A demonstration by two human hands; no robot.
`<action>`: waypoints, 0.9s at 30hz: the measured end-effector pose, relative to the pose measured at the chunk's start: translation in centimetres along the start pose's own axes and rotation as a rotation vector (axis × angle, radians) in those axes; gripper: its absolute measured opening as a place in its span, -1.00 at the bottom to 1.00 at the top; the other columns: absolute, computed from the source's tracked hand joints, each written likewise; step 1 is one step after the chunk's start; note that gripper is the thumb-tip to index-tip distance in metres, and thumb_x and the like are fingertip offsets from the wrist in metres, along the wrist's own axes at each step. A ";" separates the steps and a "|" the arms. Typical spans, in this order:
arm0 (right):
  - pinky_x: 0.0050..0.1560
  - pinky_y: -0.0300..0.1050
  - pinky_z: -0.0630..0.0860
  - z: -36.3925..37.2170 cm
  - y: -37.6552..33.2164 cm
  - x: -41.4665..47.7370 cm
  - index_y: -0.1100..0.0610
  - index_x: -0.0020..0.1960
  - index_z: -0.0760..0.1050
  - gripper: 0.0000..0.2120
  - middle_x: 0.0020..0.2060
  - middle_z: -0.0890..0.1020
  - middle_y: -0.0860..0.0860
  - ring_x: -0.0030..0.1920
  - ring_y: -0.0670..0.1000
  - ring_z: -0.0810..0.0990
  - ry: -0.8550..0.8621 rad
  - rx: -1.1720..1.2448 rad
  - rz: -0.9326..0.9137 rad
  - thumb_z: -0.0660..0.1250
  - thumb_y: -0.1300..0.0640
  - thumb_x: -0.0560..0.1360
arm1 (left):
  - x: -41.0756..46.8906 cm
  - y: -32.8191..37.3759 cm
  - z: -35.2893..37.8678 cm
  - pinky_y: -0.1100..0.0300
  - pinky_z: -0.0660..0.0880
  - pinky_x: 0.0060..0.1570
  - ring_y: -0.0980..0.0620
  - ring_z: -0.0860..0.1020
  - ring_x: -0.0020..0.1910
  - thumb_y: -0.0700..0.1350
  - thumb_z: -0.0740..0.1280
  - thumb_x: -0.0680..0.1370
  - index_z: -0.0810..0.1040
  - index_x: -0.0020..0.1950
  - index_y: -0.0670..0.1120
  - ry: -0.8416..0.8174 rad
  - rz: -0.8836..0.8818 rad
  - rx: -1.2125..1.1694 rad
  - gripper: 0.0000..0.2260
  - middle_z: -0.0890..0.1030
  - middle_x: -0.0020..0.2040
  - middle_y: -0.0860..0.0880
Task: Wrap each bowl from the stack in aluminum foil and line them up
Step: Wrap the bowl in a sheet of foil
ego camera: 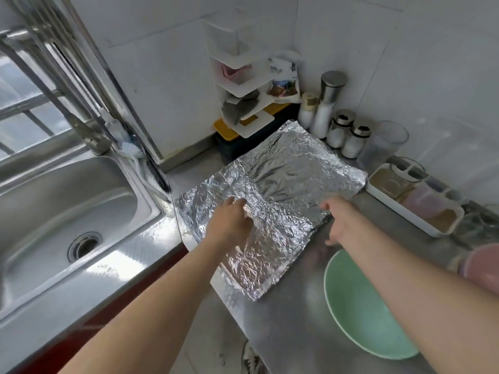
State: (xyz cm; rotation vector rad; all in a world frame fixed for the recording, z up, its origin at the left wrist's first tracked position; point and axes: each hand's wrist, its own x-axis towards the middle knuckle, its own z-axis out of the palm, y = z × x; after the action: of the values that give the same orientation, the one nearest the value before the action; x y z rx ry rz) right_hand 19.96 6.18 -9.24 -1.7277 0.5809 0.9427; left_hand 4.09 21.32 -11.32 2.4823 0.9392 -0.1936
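A large crinkled sheet of aluminum foil (280, 190) lies spread on the steel counter (291, 319). My left hand (232, 220) rests on the foil near its middle, and its fingertips pinch a fold of foil. My right hand (337, 220) is at the foil's right edge with its fingers hidden below the edge. A green bowl (364, 314) sits on the counter near me, partly under my right forearm. A pink bowl (483, 268) shows at the right edge.
A steel sink (67, 211) with a tap (89, 130) fills the left. Spice jars (343, 133), a clear container (383, 144) and a white tray of boxes (415, 203) line the back right. A white corner shelf (243, 90) stands behind the foil.
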 end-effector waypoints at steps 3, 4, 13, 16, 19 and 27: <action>0.34 0.12 0.29 0.9 -0.6 2.6 0.15 -0.15 0.40 -0.93 0.46 0.29 0.11 0.40 0.17 0.31 0.098 0.038 0.030 0.24 0.29 0.47 | 5.0 -1.8 -2.6 -0.17 0.28 0.43 -0.22 0.25 0.47 -0.05 0.27 0.60 0.20 0.54 -0.10 0.009 -0.010 0.066 -0.46 0.24 0.53 -0.15; 0.27 0.04 0.31 1.1 -0.7 3.6 0.12 -0.19 0.37 -0.88 0.40 0.35 0.11 0.28 0.14 0.39 0.108 0.058 0.043 0.26 0.27 0.48 | 6.6 -2.3 -3.3 -0.15 0.27 0.43 -0.22 0.25 0.47 -0.03 0.25 0.61 0.19 0.54 -0.12 0.007 -0.006 0.081 -0.47 0.25 0.52 -0.16; -0.19 -0.11 0.40 0.4 -1.1 6.8 0.13 -0.21 0.41 -0.83 -0.21 0.46 0.05 -0.22 0.02 0.44 0.130 0.180 0.139 0.39 0.23 0.48 | 15.0 -3.9 -3.4 -0.05 0.53 0.10 -0.05 0.60 -0.17 0.18 0.25 0.58 0.27 0.43 -0.11 -0.137 -0.145 -0.077 -0.45 0.55 -0.20 -0.01; -0.30 -0.09 0.43 0.3 -1.4 7.1 0.19 -0.19 0.46 -0.90 -0.25 0.50 0.10 -0.29 0.07 0.48 0.083 0.159 0.128 0.35 0.28 0.47 | 16.4 -4.2 -3.3 -0.24 0.44 0.25 -0.25 0.61 0.05 0.21 0.36 0.48 0.27 0.46 -0.02 -0.169 -0.220 -0.247 -0.37 0.65 0.03 -0.18; -0.17 0.01 0.44 -0.4 -1.8 7.3 0.20 -0.35 0.42 -0.76 -0.29 0.44 0.13 -0.33 0.11 0.44 0.059 0.134 0.099 0.26 0.33 0.49 | 15.5 -3.7 -4.3 0.16 0.40 0.16 -0.14 0.52 0.20 0.06 0.41 0.53 0.35 0.46 -0.13 -0.236 -0.197 -0.254 -0.43 0.53 0.29 -0.14; -0.06 -0.11 0.38 -1.8 -2.7 5.3 0.11 -0.64 0.23 -0.49 -0.27 0.25 0.08 -0.31 -0.04 0.33 0.071 0.169 -0.029 0.14 0.42 0.43 | 8.7 -4.3 -3.5 0.08 0.57 -0.13 -0.06 0.61 -0.17 -0.01 0.38 0.56 0.50 0.09 -0.12 -0.094 0.019 -0.327 -0.78 0.64 -0.04 -0.09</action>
State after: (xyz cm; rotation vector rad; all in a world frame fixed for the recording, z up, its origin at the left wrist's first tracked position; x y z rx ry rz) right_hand 25.62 5.71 -11.73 -1.6189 0.6612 0.7915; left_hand 7.76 30.87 -12.46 2.1620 0.8344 -0.1360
